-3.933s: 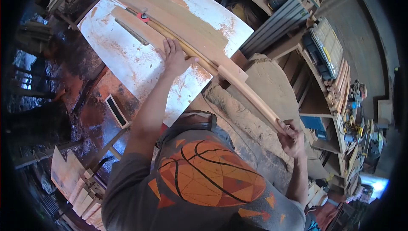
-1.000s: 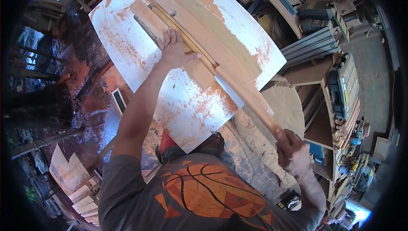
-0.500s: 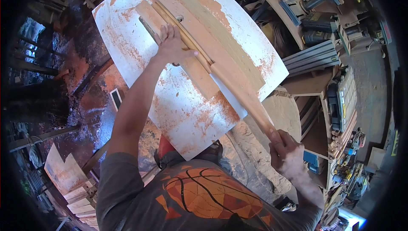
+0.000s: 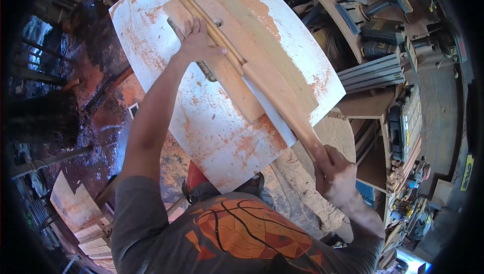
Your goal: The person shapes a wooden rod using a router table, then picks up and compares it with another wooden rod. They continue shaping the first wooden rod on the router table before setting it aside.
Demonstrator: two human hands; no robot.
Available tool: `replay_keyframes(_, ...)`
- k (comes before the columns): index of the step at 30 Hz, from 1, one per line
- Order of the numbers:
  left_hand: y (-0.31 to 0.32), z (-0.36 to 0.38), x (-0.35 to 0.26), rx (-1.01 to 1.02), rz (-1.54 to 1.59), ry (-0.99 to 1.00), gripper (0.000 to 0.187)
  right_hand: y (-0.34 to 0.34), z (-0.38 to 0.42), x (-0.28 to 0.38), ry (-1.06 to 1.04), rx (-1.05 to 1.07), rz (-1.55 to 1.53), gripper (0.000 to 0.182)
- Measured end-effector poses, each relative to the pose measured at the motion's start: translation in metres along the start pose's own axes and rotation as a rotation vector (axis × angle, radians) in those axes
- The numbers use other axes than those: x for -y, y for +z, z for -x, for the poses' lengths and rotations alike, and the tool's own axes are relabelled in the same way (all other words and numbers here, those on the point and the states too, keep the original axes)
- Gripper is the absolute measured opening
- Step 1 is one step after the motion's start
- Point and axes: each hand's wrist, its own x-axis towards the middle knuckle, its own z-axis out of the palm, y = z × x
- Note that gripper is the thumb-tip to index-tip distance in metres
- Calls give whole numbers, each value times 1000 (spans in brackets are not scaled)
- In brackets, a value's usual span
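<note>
My left hand [image 4: 195, 44] lies with its fingers spread on a flat wooden board [image 4: 234, 90], its thumb reaching over a narrow wooden strip [image 4: 214, 29]. At the lower right, my right hand [image 4: 333, 173] is wrapped round the near end of a long wooden piece [image 4: 282, 102], which meets the strip's near end. A wide board [image 4: 252, 37] lies along the far side of both. Beneath is a white tabletop [image 4: 201, 138] scattered with reddish sawdust. A dark slot shows beside the flat board.
Wooden shelving [image 4: 370, 112] stands to the right, with a black and clear case [image 4: 407, 117] beside it. Black tool cases [image 4: 383, 37] and stacked pale strips [image 4: 373, 72] sit at the upper right. Cut plywood [image 4: 75, 203] is at the lower left.
The long piece and the strip have shifted slightly up and left along the wide board, my right hand moving with them. My left hand is also a little higher and further left.
</note>
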Motion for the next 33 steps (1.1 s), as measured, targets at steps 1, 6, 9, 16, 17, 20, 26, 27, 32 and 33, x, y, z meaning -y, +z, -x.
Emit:
replay_keyframes(1, -1, -4, 4, -11, -14, -3, 145, 0, -4, 1, -4, 0, 0, 54)
replay_keyframes(6, -8, -16, 15, -33, -34, -2, 144, 1, -21, 7, -7, -19, -37, 52)
replay_keyframes(9, -18, -21, 16, -22, -58, -34, 143, 5, -30, 7, -16, -33, -28, 52)
replay_keyframes(16, -20, -41, 34, -38, -60, -32, 144, 6, -47, 16, -21, -64, -9, 52)
replay_keyframes(17, -20, -43, 36, -41, -55, -38, 144, 7, -49, 16, -23, -64, -6, 52)
replay_keyframes(20, -27, -49, 42, -40, -59, -41, 144, 10, -57, 18, -30, -83, -12, 51)
replay_keyframes(26, -35, -70, 59, -53, -70, -44, 147, 14, -77, 23, -51, -65, 53, 50)
replay_keyframes(27, -38, -72, 61, -54, -70, -44, 147, 15, -81, 23, -51, -78, 48, 49)
replay_keyframes(32, -47, -87, 73, -50, -29, -41, 144, 17, -98, 29, -51, -110, 53, 48)
replay_keyframes(33, -49, -90, 73, -49, -30, -36, 144, 17, -100, 29, -51, -109, 45, 48)
